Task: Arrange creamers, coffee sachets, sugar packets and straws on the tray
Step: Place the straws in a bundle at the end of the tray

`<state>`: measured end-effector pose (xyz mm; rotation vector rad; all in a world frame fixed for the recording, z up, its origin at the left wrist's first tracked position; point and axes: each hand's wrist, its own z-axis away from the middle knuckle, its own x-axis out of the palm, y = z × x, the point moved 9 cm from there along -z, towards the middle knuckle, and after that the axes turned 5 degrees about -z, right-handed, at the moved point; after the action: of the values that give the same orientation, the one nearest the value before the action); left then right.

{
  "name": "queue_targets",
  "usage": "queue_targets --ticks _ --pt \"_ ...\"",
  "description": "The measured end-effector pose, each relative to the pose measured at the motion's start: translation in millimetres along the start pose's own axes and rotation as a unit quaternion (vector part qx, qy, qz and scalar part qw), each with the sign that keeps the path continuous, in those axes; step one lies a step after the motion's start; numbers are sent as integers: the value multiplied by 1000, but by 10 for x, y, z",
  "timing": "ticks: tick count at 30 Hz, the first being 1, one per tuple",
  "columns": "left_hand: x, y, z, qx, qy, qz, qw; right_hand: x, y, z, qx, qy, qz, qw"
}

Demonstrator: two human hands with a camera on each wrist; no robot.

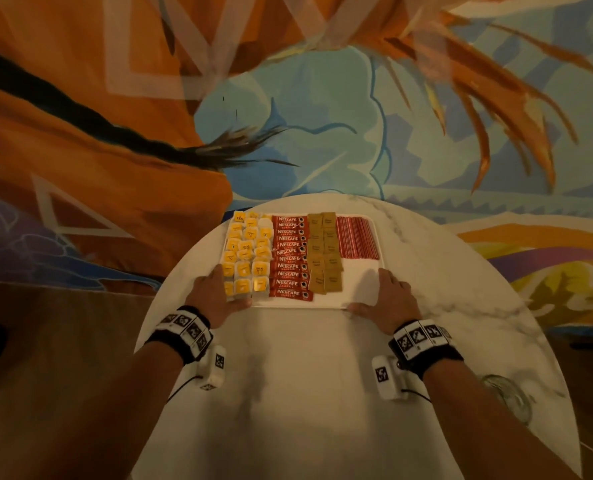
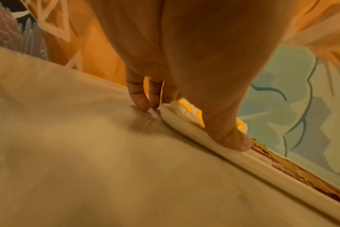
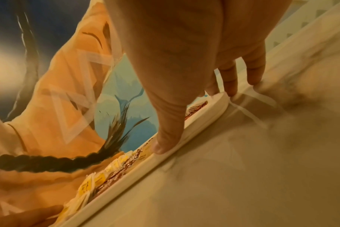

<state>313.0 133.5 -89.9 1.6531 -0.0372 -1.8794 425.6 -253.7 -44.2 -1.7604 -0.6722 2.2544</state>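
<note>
White and shallow-rimmed, the tray sits at the middle of the round marble tabletop, already filled in four columns: yellow creamers toward 9 o'clock, then red coffee sachets, brown sugar packets, and red straws toward 3 o'clock, with bare tray below the straws at 5 o'clock. The left hand holds the near-left corner, thumb on the rim, fingers down the side. The right hand holds the near-right corner the same way. The sorting looks done; this seems a final squaring of the tray. Next calls for a level, even push so no column slides.
</note>
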Motion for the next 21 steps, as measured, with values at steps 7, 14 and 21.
queue_targets --ticks 7,14,21 --pt "-19 10 -366 -26 -21 -60 998 2 -85 -268 1 1 44 999" --pt "-173 164 -479 -50 -11 -92 994 47 -145 -497 9 1 70 997" --pt "-235 117 -426 -30 20 -56 998 95 -54 -437 3 20 -6 1000"
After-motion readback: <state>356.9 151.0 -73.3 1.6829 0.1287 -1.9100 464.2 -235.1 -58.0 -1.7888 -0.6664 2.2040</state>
